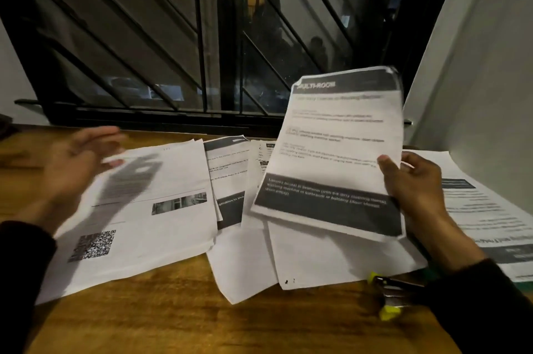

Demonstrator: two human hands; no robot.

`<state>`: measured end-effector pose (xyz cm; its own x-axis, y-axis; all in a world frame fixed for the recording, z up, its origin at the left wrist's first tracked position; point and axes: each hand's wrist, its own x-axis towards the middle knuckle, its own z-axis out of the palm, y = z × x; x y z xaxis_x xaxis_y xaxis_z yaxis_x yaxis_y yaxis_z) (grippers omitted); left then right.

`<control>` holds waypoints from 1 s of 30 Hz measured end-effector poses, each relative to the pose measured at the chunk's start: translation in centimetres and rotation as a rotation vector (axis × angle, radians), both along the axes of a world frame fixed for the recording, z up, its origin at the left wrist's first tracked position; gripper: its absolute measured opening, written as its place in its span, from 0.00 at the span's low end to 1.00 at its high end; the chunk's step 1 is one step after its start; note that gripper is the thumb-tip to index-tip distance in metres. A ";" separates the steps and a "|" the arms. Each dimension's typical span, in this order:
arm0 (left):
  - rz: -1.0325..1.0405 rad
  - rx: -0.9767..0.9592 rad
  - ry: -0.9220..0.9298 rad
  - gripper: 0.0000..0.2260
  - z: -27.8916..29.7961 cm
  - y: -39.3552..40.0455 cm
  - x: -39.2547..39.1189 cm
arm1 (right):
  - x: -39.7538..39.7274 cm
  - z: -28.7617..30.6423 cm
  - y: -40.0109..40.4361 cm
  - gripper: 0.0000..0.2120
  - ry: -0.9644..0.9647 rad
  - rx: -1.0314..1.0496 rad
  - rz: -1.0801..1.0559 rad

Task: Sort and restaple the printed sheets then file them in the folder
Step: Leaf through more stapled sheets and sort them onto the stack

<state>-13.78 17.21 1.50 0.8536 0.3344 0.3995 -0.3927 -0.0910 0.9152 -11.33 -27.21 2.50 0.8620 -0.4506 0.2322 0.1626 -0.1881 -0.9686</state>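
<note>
Right hand (412, 183) grips raised sheet (337, 152); left hand (75, 163) open, blurred.

Right hand (409, 180) raised, thumb forward and fingers curled behind, pinching a printed sheet (334, 152) at its right edge. Left hand (78, 163) blurred, palm turned inward, fingers straight and spread, holding nothing. Both forearms in dark sleeves.

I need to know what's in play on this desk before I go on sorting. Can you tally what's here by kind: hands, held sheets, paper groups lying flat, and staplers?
Hands: 2, left hand open, right hand holding.
Held sheets: 1 bundle; sheet count unclear.
Flat paper groups: 3, QR page, middle pile, right pages.
Stapler: 1, part hidden.
Total: 7
</note>
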 end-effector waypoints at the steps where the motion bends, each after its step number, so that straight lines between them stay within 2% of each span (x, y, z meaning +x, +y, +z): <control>1: -0.093 -0.010 0.008 0.08 0.4 -2.4 -0.3 | -0.1 0.0 -0.1 0.07 -0.007 0.036 0.021; 3: -0.289 -0.020 0.149 0.15 0.3 -5.9 -0.6 | -0.5 -0.3 0.6 0.07 0.029 0.060 0.104; 7: -0.447 -0.219 0.430 0.21 -0.9 -9.2 -0.5 | -1.6 -1.7 4.1 0.07 0.113 -0.020 0.390; 9: -0.482 -0.232 0.446 0.20 -1.5 -9.5 -0.3 | -2.3 -2.2 5.9 0.09 0.130 -0.079 0.505; 12: -0.356 -0.253 0.427 0.18 -2.1 -8.5 0.5 | -2.6 -2.5 7.2 0.11 0.175 -0.212 0.582; 14: -0.356 -0.211 0.441 0.18 -2.1 -7.8 0.8 | -2.4 -2.8 7.1 0.12 0.152 -0.238 0.544; 17: -0.433 -0.189 0.495 0.31 -2.2 -7.2 0.9 | -2.6 -3.2 7.2 0.14 0.110 -0.268 0.492; 18: -0.448 -0.171 0.504 0.32 -2.2 -7.3 0.9 | -2.6 -3.2 7.3 0.14 0.126 -0.271 0.517; 20: -0.429 -0.164 0.491 0.24 -2.4 -7.7 0.7 | -2.6 -2.8 7.1 0.15 0.185 -0.272 0.589; 22: -0.349 -0.215 0.465 0.19 -2.5 -7.7 0.6 | -2.0 -2.1 6.0 0.22 0.211 -0.424 0.575; 23: -0.301 -0.227 0.445 0.17 -2.5 -7.3 0.8 | -1.7 -1.7 5.2 0.26 0.225 -0.565 0.506; 25: -0.193 -0.251 0.401 0.15 -2.4 -6.2 1.0 | -1.1 -1.2 2.9 0.28 0.304 -0.802 0.296; 27: -0.095 -0.277 0.368 0.13 -2.7 -4.6 1.6 | -1.0 -1.4 0.8 0.30 0.453 -0.906 0.189; 30: 0.009 -0.304 0.383 0.11 -3.4 -3.0 2.3 | -0.6 -2.2 -0.2 0.35 0.608 -1.016 0.178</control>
